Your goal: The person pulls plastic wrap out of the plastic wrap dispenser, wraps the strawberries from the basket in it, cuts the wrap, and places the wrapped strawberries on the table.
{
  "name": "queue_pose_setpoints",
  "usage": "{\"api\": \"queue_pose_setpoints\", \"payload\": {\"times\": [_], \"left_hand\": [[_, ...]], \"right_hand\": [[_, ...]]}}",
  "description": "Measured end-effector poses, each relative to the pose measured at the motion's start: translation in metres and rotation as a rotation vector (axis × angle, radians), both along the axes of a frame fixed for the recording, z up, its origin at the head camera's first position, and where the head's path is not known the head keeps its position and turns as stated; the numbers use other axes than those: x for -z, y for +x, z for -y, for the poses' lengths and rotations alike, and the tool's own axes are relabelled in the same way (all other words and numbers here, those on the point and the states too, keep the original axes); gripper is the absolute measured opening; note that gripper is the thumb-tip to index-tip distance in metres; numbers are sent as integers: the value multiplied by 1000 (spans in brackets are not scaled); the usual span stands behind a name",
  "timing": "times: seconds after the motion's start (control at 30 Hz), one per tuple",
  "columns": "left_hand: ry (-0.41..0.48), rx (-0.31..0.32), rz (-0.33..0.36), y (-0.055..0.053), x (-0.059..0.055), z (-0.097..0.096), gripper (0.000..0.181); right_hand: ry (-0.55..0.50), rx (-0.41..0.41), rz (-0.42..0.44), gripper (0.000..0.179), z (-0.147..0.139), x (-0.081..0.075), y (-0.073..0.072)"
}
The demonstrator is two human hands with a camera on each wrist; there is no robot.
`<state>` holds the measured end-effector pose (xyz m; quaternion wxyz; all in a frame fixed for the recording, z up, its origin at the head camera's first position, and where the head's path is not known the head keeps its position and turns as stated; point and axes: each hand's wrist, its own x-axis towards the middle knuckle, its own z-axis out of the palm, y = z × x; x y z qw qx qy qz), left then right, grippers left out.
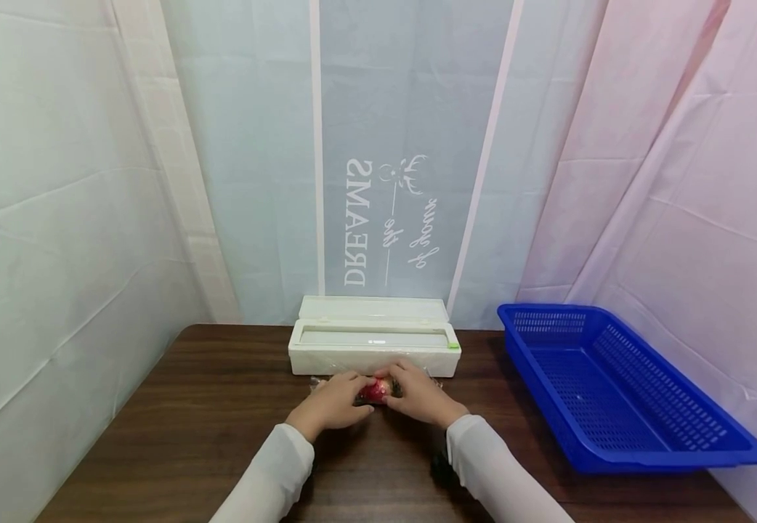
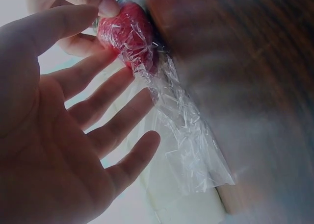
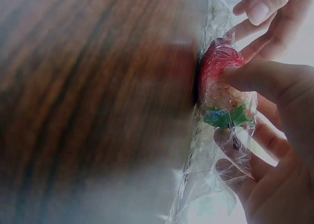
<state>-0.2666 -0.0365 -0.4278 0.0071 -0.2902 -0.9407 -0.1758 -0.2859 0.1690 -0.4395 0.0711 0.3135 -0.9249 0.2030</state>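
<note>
A red strawberry (image 1: pixel 377 390), paler near its green leaves, lies on the table wrapped in crinkled clear cling film (image 2: pixel 191 140). My right hand (image 1: pixel 418 396) pinches it, thumb on the near side and fingers behind, as the right wrist view shows. The left hand (image 1: pixel 333 402) is at its other end; in the left wrist view its fingers are spread and fairly straight, with fingertips at the film. Loose film stretches out past both ends of the strawberry. Just behind the hands stands a white cling film dispenser (image 1: pixel 375 362) with its lid (image 1: pixel 373 309) raised.
A blue slotted plastic basket (image 1: pixel 673 459) stands at the right side of the dark wooden table (image 1: pixel 176 428). Pale printed curtains (image 1: pixel 405 109) hang behind and along both sides. A green tab (image 1: pixel 453 346) sits at the dispenser's right end.
</note>
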Motion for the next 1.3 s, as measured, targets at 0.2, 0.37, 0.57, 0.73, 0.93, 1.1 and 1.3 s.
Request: {"api": "queue_pose_setpoints", "payload": {"times": [0.2, 0.37, 0.57, 0.73, 0.93, 1.1, 1.3], "left_hand": [[77, 21, 1, -2, 1, 5, 41], [271, -9, -50, -9, -3, 15, 28], [504, -330, -292, -30, -10, 39, 27], [570, -514, -226, -42, -12, 63, 43], [614, -498, -58, -53, -7, 76, 68], [603, -519, -31, -57, -2, 78, 69], [598, -524, -62, -58, 1, 79, 63]], "right_hand": [[-14, -2, -9, 37, 0, 2, 0], [-2, -5, -13, 37, 0, 0, 0], [-3, -21, -51, 37, 0, -2, -2], [-33, -52, -86, 34, 1, 1, -3], [-72, -55, -66, 31, 1, 0, -1], [-80, -57, -39, 31, 1, -2, 0], [-68, -55, -22, 31, 0, -1, 0]]}}
